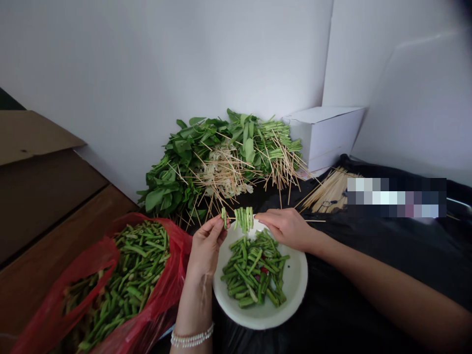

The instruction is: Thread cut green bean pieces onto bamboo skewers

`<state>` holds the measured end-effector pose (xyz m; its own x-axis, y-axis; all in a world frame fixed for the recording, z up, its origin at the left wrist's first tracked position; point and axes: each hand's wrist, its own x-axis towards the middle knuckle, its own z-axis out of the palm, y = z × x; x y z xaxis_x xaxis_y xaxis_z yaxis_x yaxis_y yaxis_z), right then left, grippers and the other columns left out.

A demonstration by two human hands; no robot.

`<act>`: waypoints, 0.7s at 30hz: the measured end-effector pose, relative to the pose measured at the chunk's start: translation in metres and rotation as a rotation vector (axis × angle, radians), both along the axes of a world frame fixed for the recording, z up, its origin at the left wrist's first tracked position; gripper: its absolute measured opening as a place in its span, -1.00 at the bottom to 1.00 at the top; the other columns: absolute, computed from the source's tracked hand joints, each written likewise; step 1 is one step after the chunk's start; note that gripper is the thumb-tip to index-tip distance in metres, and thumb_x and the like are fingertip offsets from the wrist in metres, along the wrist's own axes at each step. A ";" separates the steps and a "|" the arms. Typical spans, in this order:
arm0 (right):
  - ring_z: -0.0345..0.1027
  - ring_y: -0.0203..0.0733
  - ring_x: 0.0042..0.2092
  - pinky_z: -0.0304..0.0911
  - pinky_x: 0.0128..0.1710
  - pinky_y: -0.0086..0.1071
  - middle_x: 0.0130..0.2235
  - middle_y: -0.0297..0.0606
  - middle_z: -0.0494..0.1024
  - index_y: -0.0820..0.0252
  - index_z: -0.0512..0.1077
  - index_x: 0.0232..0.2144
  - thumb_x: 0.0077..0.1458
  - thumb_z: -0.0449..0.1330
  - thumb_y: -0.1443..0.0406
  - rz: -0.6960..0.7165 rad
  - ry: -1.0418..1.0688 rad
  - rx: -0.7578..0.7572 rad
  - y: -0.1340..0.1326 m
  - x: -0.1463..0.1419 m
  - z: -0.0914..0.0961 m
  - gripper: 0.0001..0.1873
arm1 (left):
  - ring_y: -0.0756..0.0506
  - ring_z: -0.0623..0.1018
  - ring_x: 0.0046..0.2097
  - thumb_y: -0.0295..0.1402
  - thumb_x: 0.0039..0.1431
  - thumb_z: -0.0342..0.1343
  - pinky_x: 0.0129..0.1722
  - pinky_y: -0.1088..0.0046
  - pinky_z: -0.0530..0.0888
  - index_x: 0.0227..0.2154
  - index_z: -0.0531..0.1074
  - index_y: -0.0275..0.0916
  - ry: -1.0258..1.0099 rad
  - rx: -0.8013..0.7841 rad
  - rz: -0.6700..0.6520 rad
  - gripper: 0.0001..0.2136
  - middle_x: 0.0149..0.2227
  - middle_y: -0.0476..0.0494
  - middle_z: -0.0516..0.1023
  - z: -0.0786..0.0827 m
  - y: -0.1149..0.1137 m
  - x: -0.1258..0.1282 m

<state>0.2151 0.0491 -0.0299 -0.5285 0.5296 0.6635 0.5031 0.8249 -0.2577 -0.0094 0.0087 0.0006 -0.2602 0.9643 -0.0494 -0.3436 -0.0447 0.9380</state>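
My left hand pinches a short green bean piece at the tip of a thin wooden skewer. My right hand grips that skewer, which carries several bean pieces threaded side by side. Both hands hover over a white plate that holds a heap of cut green beans. A pearl bracelet circles my left wrist.
A red plastic bag full of cut beans lies at the left on the wooden floor. Skewered leafy greens and beans are piled against the wall. Loose skewers lie on black sheeting beside a white box. Cardboard sits far left.
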 end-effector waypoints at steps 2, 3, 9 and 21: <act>0.41 -0.31 -0.30 0.21 -0.30 -0.44 -0.29 -0.27 0.57 0.16 0.48 -0.08 0.28 -0.03 0.35 -0.002 -0.005 0.004 0.000 0.000 -0.001 -0.69 | 0.04 0.56 -0.34 -0.29 -0.27 0.47 -0.28 0.58 0.45 -0.36 0.62 -0.27 0.016 0.007 0.003 -0.67 -0.39 -0.08 0.65 -0.002 0.000 -0.001; 0.41 -0.31 -0.30 0.21 -0.31 -0.44 -0.29 -0.27 0.57 0.16 0.48 -0.08 0.27 -0.02 0.36 -0.004 -0.008 0.006 0.000 0.000 -0.001 -0.69 | 0.04 0.56 -0.35 -0.29 -0.26 0.46 -0.28 0.58 0.45 -0.36 0.62 -0.27 0.025 0.011 0.008 -0.68 -0.39 -0.07 0.65 -0.003 0.001 -0.001; 0.40 -0.31 -0.31 0.20 -0.32 -0.44 -0.30 -0.28 0.56 0.16 0.48 -0.11 0.25 -0.02 0.38 -0.001 -0.035 -0.010 0.000 0.000 0.001 -0.70 | 0.00 0.58 -0.33 -0.26 -0.19 0.43 -0.22 0.47 0.47 -0.33 0.62 -0.24 0.105 0.038 0.043 -0.70 -0.36 -0.11 0.66 -0.014 0.004 -0.003; 0.40 -0.30 -0.31 0.19 -0.31 -0.45 -0.31 -0.27 0.56 0.17 0.47 -0.09 0.27 -0.03 0.36 -0.008 -0.041 -0.007 0.000 0.000 0.000 -0.70 | 0.02 0.55 -0.32 -0.25 -0.15 0.41 -0.25 0.51 0.43 -0.29 0.59 -0.22 0.160 0.056 0.030 -0.69 -0.35 -0.06 0.63 -0.010 0.002 0.004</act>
<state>0.2147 0.0489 -0.0295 -0.5508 0.5388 0.6374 0.5203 0.8188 -0.2424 -0.0059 0.0106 -0.0090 -0.2888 0.9562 0.0485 -0.1874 -0.1061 0.9765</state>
